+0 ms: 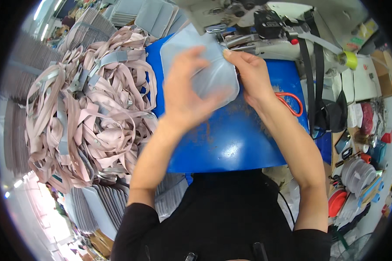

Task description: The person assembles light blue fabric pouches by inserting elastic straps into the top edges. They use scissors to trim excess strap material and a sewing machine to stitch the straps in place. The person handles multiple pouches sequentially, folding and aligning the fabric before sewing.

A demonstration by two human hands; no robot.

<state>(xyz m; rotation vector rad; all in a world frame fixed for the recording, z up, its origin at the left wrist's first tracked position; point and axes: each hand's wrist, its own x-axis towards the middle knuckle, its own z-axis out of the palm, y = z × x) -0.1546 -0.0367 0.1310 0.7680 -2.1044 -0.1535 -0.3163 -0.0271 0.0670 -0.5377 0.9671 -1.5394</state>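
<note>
A pale grey-blue fabric panel (pixel 213 71) with rounded corners lies on the blue work surface (pixel 231 139), its far edge under the head of a sewing machine (pixel 231 17). My left hand (pixel 185 91) is over the panel's left side, blurred, fingers bent and gripping it. My right hand (pixel 250 71) pinches the panel's upper right edge close to the machine's presser foot (pixel 233 41). Both forearms come up from the lower edge in black sleeves.
A big tangled heap of pinkish-beige straps (pixel 87 108) fills the left. Stacks of grey fabric panels (pixel 96 204) lie below it and at the top (pixel 152 15). Orange-handled scissors (pixel 292 102) rest right of my wrist. Black straps (pixel 315 74) hang at right, beside cluttered tools.
</note>
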